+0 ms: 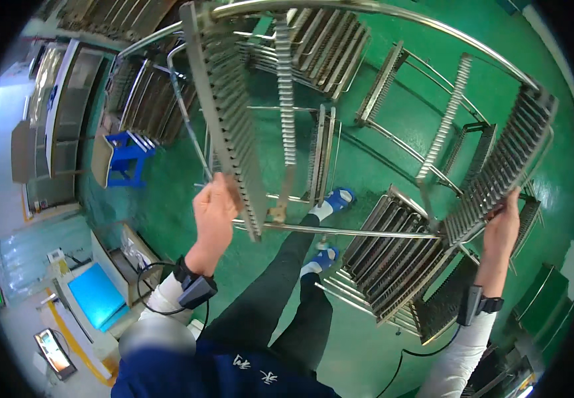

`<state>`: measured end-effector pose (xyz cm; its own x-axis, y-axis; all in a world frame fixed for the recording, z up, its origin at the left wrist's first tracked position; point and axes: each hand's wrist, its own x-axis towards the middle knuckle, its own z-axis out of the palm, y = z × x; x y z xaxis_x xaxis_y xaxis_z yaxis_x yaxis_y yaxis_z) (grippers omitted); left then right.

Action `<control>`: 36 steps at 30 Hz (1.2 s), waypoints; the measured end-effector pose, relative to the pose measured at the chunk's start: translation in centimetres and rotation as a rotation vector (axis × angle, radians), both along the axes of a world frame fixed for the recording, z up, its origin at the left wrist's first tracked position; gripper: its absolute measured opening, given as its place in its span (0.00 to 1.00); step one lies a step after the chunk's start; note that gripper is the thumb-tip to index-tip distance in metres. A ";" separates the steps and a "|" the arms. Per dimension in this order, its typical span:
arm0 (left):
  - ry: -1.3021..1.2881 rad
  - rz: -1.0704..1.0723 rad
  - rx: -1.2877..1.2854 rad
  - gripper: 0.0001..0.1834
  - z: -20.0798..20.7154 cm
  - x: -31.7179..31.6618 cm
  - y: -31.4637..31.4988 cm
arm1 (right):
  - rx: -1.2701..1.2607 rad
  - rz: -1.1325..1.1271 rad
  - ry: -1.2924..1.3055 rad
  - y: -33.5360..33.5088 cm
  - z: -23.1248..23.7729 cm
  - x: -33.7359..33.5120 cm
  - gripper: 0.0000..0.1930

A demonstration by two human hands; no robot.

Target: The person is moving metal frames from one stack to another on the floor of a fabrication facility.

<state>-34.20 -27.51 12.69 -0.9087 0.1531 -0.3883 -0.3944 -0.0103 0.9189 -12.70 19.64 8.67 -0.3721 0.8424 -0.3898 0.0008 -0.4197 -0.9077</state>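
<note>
A large metal rack with slotted, comb-like sides (506,159) is held up in front of me, between both hands. My left hand (214,212) is closed round the lower part of its left slotted side panel (230,126). On the other side, my right hand (501,229) grips the outer edge of the right slotted panel, its fingers partly hidden behind the metal. A round front rod (360,233) joins the two panels, and a curved tube (393,14) spans the far end. The rack appears tilted and off the floor.
Similar slotted racks stand on the green floor (393,86): a stack (393,259) at near right and another stack (330,50) behind. A blue stool (128,159) is at left. A workbench with a blue sheet (98,295) stands at lower left. My feet are below the held rack.
</note>
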 end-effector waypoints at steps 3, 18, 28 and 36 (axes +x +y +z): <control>-0.007 0.163 -0.098 0.20 1.5 2.8 -7.2 | 0.026 0.142 -0.025 -6.8 2.3 0.0 0.14; -0.247 0.548 -0.646 0.24 -11.9 11.3 -39.2 | -0.368 0.608 -0.325 -36.9 -14.7 -6.9 0.14; -0.577 0.967 -0.536 0.24 -28.4 21.6 -52.6 | -0.268 1.250 -0.422 -55.0 -30.7 -24.2 0.13; -0.726 1.176 -0.464 0.24 -39.6 24.4 -57.9 | 0.026 1.388 -0.554 -66.8 -42.4 -35.3 0.15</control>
<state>-9.82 -85.44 -26.92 -0.0049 -0.7895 -0.6138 -0.7369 -0.4120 0.5359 -48.02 -47.11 -33.68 -0.6749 -0.0407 -0.7368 0.7133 0.2197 -0.6655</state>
